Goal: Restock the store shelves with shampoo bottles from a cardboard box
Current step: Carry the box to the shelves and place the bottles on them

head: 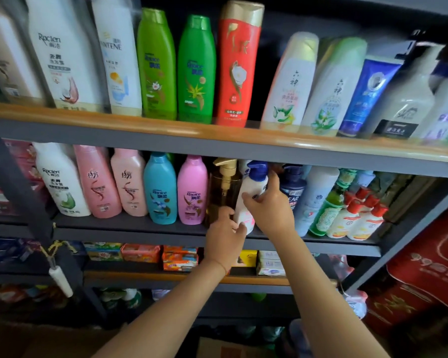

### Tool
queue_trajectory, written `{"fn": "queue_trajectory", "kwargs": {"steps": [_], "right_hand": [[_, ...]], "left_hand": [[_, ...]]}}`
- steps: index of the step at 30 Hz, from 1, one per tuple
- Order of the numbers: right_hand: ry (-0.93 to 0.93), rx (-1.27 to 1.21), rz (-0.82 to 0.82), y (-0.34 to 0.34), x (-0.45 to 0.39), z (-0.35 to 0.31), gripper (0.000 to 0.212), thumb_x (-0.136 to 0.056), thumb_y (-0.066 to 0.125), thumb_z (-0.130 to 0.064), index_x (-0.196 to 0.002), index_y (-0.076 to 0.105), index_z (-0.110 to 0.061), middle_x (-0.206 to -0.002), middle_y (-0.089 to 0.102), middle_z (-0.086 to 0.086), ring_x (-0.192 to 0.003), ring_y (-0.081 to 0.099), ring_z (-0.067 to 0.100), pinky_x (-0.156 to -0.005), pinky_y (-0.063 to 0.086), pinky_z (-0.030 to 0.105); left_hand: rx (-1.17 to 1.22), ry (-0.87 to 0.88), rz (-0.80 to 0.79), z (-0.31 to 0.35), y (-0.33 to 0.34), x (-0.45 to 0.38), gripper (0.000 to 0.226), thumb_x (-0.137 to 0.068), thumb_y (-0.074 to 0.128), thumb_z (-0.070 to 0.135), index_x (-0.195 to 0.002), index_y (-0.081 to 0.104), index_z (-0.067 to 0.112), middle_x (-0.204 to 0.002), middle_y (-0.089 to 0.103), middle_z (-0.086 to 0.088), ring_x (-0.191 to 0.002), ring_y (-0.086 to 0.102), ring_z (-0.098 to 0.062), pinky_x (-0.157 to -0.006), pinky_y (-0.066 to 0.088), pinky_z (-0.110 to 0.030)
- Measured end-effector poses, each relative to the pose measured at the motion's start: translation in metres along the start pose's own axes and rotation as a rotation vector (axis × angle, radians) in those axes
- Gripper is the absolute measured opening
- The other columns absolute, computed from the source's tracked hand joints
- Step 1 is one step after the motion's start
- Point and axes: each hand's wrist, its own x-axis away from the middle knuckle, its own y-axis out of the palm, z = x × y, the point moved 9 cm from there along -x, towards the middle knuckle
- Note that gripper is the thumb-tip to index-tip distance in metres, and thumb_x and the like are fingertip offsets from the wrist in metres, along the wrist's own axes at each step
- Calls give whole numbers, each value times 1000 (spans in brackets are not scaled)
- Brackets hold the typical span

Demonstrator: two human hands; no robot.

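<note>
You are steadying the white pump bottle (pixel 252 192) with both hands because it is being slotted, slightly tilted, into the gap just right of the amber pump bottle (pixel 224 187) on the middle shelf (pixel 140 229). Your right hand (pixel 270 205) wraps its upper body, fingers curled round it. Your left hand (pixel 225 233) pinches its base, just right of the amber bottle's foot.

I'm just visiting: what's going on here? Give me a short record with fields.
Setting: store shelving full of toiletries
Activity: placing a white pump bottle on the middle shelf
Left hand: grips the bottle's base
Right hand: holds its upper body
Neighbours: amber pump bottle to its left, dark blue bottle to its right
Above: green bottles, red bottle
</note>
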Motion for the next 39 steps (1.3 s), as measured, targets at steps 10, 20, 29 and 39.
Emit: {"fn": "queue_trajectory", "kwargs": {"steps": [10, 20, 29, 39], "right_hand": [[92, 141, 9, -2, -15, 7, 84, -86, 69, -48, -145, 23, -11, -89, 66, 8, -81, 65, 33, -59, 43, 34], [87, 238, 47, 2, -15, 10, 86, -90, 60, -54, -148, 18, -6, -95, 69, 15, -83, 68, 36, -57, 40, 34], [-47, 191, 220, 0, 0, 14, 70, -94, 58, -43, -146, 22, -12, -78, 71, 12, -63, 68, 33, -49, 38, 28], [-218, 63, -226, 73, 30, 22, 14, -96, 48, -15, -105, 59, -15, -103, 62, 2, -84, 58, 26, -65, 50, 40]], "left_hand": [[236, -73, -91, -4, 30, 11, 54, -91, 60, 11, -141, 47, 26, -127, 54, 11, -119, 54, -5, -96, 46, -20], [308, -229, 12, -25, 28, 9, 35, -93, 64, 13, -126, 56, 22, -126, 55, 2, -106, 56, -5, -86, 50, -19], [464, -444, 178, -58, 14, 13, 59, -87, 68, 10, -136, 36, 21, -130, 49, -6, -98, 56, -10, -79, 46, -24], [519, -398, 146, -55, 13, 13, 50, -91, 65, 13, -127, 35, 30, -115, 58, 2, -103, 61, -12, -88, 56, -33]]}}
